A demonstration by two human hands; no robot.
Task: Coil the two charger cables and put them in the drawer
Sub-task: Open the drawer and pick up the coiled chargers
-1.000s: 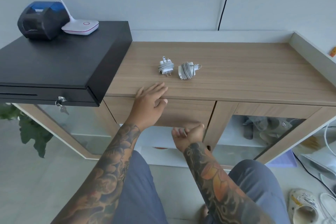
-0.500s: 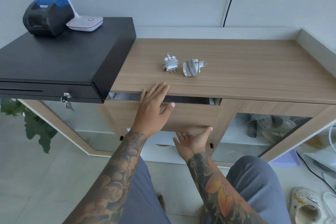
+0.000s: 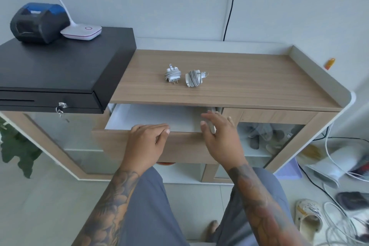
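Observation:
Two white chargers with their cables wound around them lie side by side on the wooden cabinet top: the left charger [image 3: 173, 74] shows its plug pins, the right charger [image 3: 194, 78] lies beside it. Below them the drawer [image 3: 111, 140] stands pulled out, its white inside bare. My left hand [image 3: 146, 143] rests on the drawer's front edge with fingers curled over it. My right hand [image 3: 220, 138] hovers at the drawer's right corner, fingers spread and holding nothing.
A black cash box [image 3: 60, 70] overhangs the cabinet's left end, carrying a black and blue printer [image 3: 38, 22] and a white lamp base [image 3: 81, 31]. A raised rim [image 3: 319, 74] borders the top on the right. Cables, a shoe [image 3: 308, 219] and clutter cover the floor at right.
The drawer has slid out from barely ajar to well open. My left hand dropped from the cabinet edge onto the drawer front; my right hand came up from beneath it.

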